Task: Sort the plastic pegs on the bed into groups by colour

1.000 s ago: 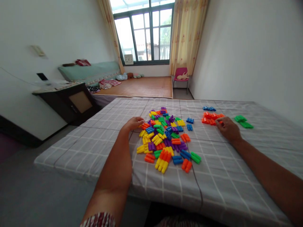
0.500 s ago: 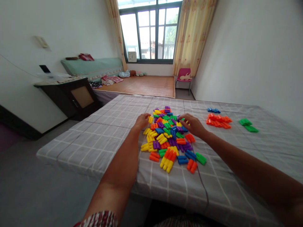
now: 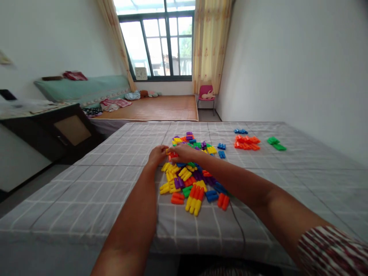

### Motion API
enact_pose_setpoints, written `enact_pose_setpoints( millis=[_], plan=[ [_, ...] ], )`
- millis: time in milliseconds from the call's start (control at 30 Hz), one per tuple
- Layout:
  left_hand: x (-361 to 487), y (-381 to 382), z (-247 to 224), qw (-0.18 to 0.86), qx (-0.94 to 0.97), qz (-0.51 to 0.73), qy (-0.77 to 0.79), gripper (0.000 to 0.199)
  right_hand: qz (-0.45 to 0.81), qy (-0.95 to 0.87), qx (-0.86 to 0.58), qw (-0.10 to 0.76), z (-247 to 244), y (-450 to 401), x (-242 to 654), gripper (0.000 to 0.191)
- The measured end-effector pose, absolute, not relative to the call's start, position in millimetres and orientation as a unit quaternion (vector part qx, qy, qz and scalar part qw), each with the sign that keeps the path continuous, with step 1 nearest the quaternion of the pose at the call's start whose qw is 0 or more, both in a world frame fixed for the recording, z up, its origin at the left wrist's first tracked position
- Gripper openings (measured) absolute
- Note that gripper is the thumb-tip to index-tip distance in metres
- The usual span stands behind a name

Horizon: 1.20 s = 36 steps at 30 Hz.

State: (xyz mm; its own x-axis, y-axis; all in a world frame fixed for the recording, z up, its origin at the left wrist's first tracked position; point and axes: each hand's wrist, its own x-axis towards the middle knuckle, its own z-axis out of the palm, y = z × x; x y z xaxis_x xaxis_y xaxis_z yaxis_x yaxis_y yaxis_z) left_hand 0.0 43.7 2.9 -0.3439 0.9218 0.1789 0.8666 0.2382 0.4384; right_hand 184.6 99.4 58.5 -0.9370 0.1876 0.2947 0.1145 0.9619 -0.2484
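My left hand (image 3: 157, 155) is at the left edge of a heap of plastic building blocks (image 3: 184, 174), its fingers closed on a small yellow block (image 3: 167, 151). Reaching across the heap, my right hand (image 3: 184, 153) has its bent fingertips right beside the left ones. What those fingers pinch, if anything, is hidden. An orange block (image 3: 173, 156) shows just under them. The heap mixes yellow, orange, purple, green and blue pieces. At its near side lies a joined orange and yellow piece (image 3: 195, 199).
On the checked cloth (image 3: 115, 184) to the right lie orange blocks (image 3: 247, 142), blue blocks (image 3: 240, 131) and green blocks (image 3: 276, 143) in separate groups. Two blue blocks (image 3: 221, 149) lie at the heap's right edge. Beyond the table are a bed (image 3: 161, 107) and a pink chair (image 3: 206, 94).
My right hand has moved left from the heap's right side to meet my left hand, which still holds the yellow block. The camera view has swung to the right.
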Motion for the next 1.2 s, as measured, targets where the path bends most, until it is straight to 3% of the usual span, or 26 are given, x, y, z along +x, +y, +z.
enact_pose_setpoints(
  millis=[167, 300, 400, 500, 700, 867, 1000, 1200],
  plan=[
    [-4, 46, 0, 0.043, 0.565, 0.224, 0.793, 0.038, 0.137, -0.936, -0.191, 0.264, 66, 117, 245, 0.035],
    [-3, 45, 3, 0.033, 0.564, 0.198, 0.801, 0.039, 0.189, -0.891, -0.317, 0.264, 56, 169, 341, 0.033],
    [-2, 46, 5, 0.023, 0.564, 0.187, 0.804, 0.04, 0.151, -0.856, -0.414, 0.271, 47, 208, 417, 0.033],
    [-2, 47, 5, 0.014, 0.561, 0.178, 0.808, 0.04, 0.13, -0.863, -0.417, 0.255, 34, 227, 465, 0.029],
    [-8, 48, 2, 0.017, 0.561, 0.166, 0.81, 0.043, 0.086, -0.899, -0.374, 0.211, 13, 227, 481, 0.018],
    [-13, 50, -2, 0.022, 0.562, 0.168, 0.809, 0.043, 0.065, -0.902, -0.371, 0.21, 8, 231, 485, 0.025],
    [-15, 51, -4, 0.024, 0.563, 0.169, 0.809, 0.043, 0.073, -0.907, -0.366, 0.193, 4, 233, 486, 0.017],
    [-11, 49, -1, 0.017, 0.566, 0.178, 0.804, 0.042, 0.078, -0.845, -0.458, 0.264, 11, 244, 510, 0.021]
  ],
)
